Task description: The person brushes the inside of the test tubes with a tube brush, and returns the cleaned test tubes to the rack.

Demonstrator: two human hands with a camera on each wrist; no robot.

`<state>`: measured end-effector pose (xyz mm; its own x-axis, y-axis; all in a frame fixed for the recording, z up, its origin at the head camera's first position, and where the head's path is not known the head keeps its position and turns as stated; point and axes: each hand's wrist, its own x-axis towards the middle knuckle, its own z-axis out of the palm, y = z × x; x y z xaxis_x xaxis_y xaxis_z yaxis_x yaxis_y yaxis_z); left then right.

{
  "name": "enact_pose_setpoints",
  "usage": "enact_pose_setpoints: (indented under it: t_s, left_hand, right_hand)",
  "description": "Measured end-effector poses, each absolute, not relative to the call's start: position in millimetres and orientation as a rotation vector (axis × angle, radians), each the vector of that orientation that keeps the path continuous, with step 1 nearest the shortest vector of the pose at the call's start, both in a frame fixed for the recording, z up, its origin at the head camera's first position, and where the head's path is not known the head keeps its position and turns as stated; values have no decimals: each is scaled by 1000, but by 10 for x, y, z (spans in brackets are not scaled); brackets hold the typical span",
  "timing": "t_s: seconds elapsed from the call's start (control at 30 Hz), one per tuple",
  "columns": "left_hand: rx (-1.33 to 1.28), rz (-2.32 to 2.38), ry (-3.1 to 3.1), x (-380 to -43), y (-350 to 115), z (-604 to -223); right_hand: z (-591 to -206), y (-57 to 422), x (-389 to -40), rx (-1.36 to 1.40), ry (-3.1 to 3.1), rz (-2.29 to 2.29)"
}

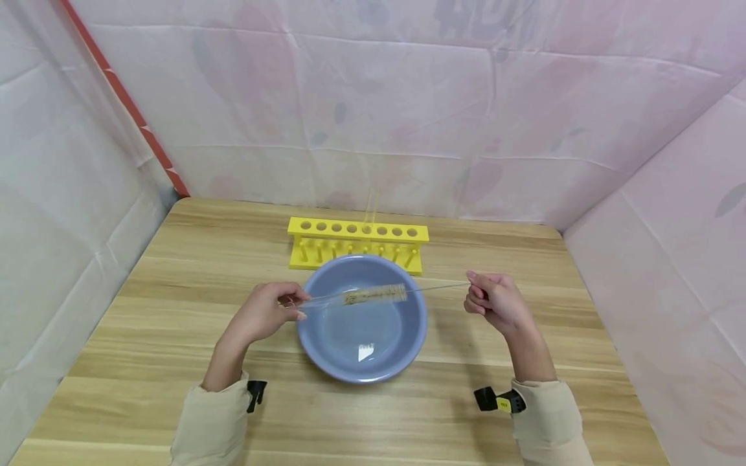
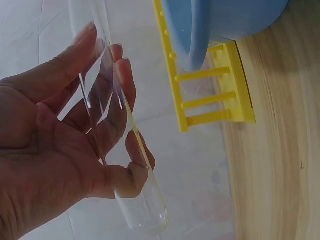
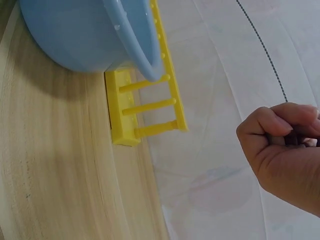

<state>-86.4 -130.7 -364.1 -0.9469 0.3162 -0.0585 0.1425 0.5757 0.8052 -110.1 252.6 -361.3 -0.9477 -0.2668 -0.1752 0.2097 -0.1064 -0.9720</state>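
Note:
In the head view, my left hand holds a clear glass test tube between thumb and fingers, its rounded end past the little finger in the left wrist view. Opposite it, my right hand pinches the thin twisted wire handle of a test tube brush. The brush's pale bristles line up with the tube and overlap its far end in the head view. Both tube and brush are held nearly level over a blue basin, which has water in it.
Behind the basin stands a yellow test tube rack with a row of holes and pegs. Another clear test tube stands upright in it. The wooden table is bordered by pale patterned sheeting at the back and sides.

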Motion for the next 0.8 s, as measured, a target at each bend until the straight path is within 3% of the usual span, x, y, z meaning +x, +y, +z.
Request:
enact_pose_setpoints:
  t_s: [0.3, 0.8]
  left_hand:
    - [429, 1347, 2574, -853, -1391, -3670]
    - [252, 1314, 2792, -848, -1521, -3712]
  right_hand:
    - [-3648, 2589, -1086, -244, 1897, -2150]
    - [-3737, 2758, -1071, -91, 1790, -2213]
